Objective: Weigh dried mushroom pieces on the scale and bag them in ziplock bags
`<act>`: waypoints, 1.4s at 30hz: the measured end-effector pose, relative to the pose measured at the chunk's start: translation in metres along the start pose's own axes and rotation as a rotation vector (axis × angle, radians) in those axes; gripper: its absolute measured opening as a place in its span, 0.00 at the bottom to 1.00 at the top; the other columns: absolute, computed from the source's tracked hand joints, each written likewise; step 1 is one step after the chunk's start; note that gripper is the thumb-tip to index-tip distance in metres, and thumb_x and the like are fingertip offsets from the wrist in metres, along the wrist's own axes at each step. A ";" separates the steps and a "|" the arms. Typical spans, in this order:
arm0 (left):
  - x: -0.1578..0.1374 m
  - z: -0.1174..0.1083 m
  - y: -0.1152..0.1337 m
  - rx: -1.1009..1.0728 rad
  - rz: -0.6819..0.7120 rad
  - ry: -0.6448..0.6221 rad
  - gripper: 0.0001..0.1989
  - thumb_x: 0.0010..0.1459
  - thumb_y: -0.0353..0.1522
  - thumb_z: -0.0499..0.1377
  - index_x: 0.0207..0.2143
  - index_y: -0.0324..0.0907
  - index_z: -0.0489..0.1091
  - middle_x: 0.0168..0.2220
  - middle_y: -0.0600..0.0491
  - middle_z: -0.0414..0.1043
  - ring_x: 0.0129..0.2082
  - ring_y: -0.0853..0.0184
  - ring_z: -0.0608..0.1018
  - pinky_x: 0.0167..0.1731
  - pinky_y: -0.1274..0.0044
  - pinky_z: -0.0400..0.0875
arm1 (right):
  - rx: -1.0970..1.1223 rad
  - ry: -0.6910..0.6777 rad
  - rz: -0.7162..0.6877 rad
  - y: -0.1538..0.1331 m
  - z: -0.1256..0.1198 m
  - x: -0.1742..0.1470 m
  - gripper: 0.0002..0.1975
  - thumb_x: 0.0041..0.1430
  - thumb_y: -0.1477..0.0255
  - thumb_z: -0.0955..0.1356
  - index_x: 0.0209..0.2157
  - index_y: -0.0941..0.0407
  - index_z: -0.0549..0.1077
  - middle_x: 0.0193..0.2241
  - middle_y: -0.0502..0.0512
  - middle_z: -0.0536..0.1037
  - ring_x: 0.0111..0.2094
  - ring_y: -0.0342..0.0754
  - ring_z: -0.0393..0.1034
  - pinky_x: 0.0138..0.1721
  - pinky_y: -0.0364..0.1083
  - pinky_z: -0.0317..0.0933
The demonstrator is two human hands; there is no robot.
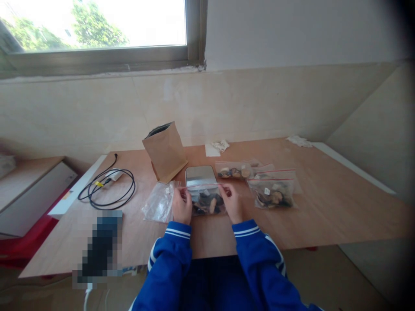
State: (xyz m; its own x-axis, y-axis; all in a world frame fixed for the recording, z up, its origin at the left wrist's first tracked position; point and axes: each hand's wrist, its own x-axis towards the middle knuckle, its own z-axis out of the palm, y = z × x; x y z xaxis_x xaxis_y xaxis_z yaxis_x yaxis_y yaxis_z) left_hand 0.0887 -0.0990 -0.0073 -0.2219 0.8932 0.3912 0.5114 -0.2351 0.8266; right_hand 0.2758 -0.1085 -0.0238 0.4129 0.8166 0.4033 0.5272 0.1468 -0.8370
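Observation:
A clear zip bag [209, 203] with dark and tan dried pieces lies in front of me, its red-lined top edge stretched between my hands. My left hand [182, 206] pinches the left end of that edge. At the right end, my right hand [232, 201] grips it between thumb and fingers. Just behind the bag sits a flat scale with a silver top [200, 175], partly covered by the bag's upper edge. Beside my left hand lies a bundle of clear plastic bags [158, 203] that look flat.
An upright brown paper pouch [166, 151] stands open at the back. Several filled zip bags [274, 194] lie to the right. On the left are a coiled black cable [92, 196] and a blurred dark device [102, 242]. Crumpled tissue [221, 146] lies near the wall.

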 end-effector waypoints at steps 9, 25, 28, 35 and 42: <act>-0.001 -0.002 -0.004 -0.174 -0.077 0.036 0.13 0.60 0.42 0.54 0.37 0.41 0.68 0.34 0.47 0.74 0.33 0.62 0.76 0.36 0.69 0.72 | 0.012 -0.088 0.004 0.011 0.000 -0.002 0.24 0.65 0.54 0.55 0.40 0.56 0.74 0.30 0.58 0.78 0.32 0.51 0.72 0.35 0.47 0.64; -0.001 0.000 -0.018 -0.191 -0.112 0.024 0.19 0.58 0.48 0.54 0.36 0.40 0.67 0.33 0.47 0.73 0.33 0.62 0.76 0.37 0.68 0.72 | 0.130 -0.032 0.018 0.008 0.004 -0.001 0.19 0.62 0.55 0.59 0.32 0.55 0.69 0.27 0.55 0.75 0.28 0.47 0.68 0.31 0.45 0.62; -0.001 -0.001 -0.016 -0.197 -0.122 0.033 0.19 0.58 0.48 0.55 0.35 0.40 0.67 0.33 0.47 0.73 0.32 0.62 0.76 0.37 0.68 0.72 | 0.136 -0.038 0.023 0.006 0.002 -0.002 0.18 0.61 0.55 0.60 0.32 0.55 0.69 0.27 0.54 0.74 0.28 0.47 0.68 0.31 0.45 0.62; -0.002 -0.003 -0.010 -0.338 -0.127 0.053 0.19 0.57 0.49 0.55 0.35 0.41 0.66 0.29 0.52 0.70 0.28 0.66 0.75 0.33 0.72 0.71 | 0.246 -0.091 0.044 0.002 0.001 -0.006 0.19 0.62 0.55 0.60 0.38 0.55 0.71 0.33 0.56 0.77 0.33 0.48 0.71 0.36 0.45 0.65; -0.003 -0.001 -0.006 -0.470 -0.123 -0.031 0.19 0.53 0.45 0.61 0.37 0.40 0.70 0.33 0.50 0.73 0.32 0.66 0.76 0.35 0.74 0.72 | 0.297 -0.097 0.081 0.001 0.003 -0.005 0.18 0.59 0.56 0.64 0.39 0.57 0.73 0.30 0.54 0.76 0.31 0.47 0.69 0.33 0.44 0.64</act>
State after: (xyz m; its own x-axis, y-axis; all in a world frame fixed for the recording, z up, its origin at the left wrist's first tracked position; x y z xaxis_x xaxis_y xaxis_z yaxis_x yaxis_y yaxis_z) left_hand 0.0850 -0.1011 -0.0134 -0.2288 0.9345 0.2727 0.0505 -0.2684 0.9620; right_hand 0.2715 -0.1109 -0.0278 0.3647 0.8794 0.3059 0.2496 0.2241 -0.9421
